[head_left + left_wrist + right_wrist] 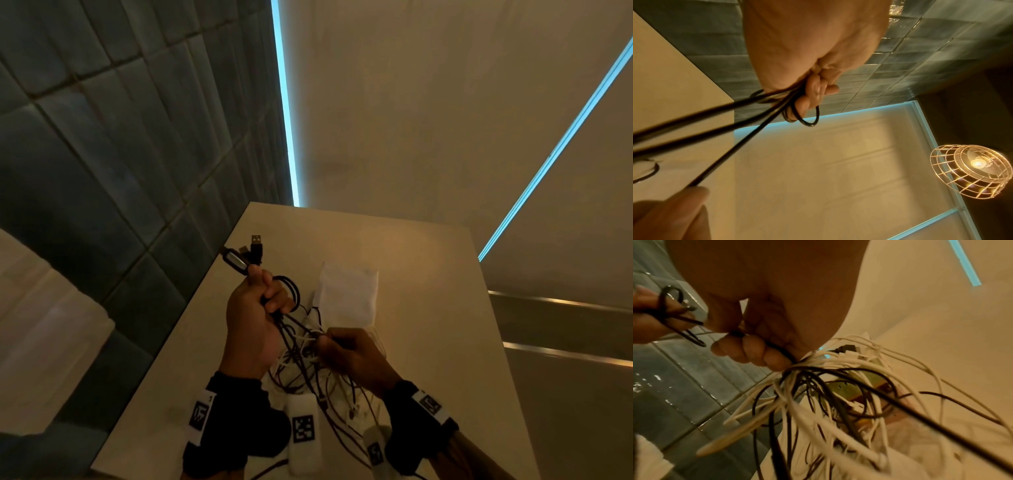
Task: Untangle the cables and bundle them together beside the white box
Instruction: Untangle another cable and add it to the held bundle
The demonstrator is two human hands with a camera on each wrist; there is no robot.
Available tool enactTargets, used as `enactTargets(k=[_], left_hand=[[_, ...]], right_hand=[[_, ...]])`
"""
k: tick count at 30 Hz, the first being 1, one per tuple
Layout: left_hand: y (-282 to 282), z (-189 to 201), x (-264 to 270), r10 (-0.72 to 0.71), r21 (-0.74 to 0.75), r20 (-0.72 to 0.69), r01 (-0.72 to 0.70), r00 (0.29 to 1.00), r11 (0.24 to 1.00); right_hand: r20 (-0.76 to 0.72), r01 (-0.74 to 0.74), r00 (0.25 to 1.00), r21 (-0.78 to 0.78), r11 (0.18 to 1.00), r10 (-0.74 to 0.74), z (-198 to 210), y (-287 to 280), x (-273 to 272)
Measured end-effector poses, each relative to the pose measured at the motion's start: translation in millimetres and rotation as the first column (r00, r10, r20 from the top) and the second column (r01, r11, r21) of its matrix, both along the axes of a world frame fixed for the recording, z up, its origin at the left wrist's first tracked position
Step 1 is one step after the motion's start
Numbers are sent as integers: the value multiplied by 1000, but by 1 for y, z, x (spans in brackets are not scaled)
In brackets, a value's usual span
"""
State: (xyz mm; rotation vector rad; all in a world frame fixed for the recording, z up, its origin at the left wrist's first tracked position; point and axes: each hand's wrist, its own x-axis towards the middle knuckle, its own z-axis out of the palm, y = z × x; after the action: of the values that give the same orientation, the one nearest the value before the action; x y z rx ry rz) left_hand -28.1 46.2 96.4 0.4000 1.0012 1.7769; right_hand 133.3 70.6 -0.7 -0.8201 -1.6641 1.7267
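My left hand (263,298) is raised above the table and grips a bunch of black cables (291,291), their USB plugs (255,245) sticking up past the thumb. In the left wrist view the fingers (813,97) curl round small black loops (807,118). Taut black strands run down to my right hand (339,349), which pinches a black cable (777,348) at the top of a tangle of white and black cables (308,373). That tangle (838,402) hangs below the right hand. The white box (347,296) lies on the table just beyond the hands.
The beige table (428,308) stands in a corner, with a dark tiled wall (120,154) to the left and a pale wall behind. Its right edge drops off near a step. A wire-cage lamp (970,172) hangs overhead.
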Motion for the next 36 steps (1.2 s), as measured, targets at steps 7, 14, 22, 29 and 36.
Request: enactTargets(k=[7, 14, 22, 29, 36], left_hand=[[-2, -20, -2, -2, -68, -14, 1, 1000, 998], [4, -42, -8, -11, -174, -38, 4, 999, 985], [6, -58, -7, -11, -260, -111, -18, 994, 966], [7, -60, -14, 22, -270, -109, -51, 994, 962], [-1, -50, -36, 99, -171, -39, -104, 994, 980]], right_hand=[[41, 4, 999, 44, 999, -6, -19, -14, 12], [323, 194, 901, 296, 935, -289, -41, 7, -9], [532, -55, 843, 241, 969, -84, -47, 37, -39], [473, -225, 878, 279, 934, 70, -67, 8, -41], [278, 79, 946, 303, 950, -168, -75, -16, 26]])
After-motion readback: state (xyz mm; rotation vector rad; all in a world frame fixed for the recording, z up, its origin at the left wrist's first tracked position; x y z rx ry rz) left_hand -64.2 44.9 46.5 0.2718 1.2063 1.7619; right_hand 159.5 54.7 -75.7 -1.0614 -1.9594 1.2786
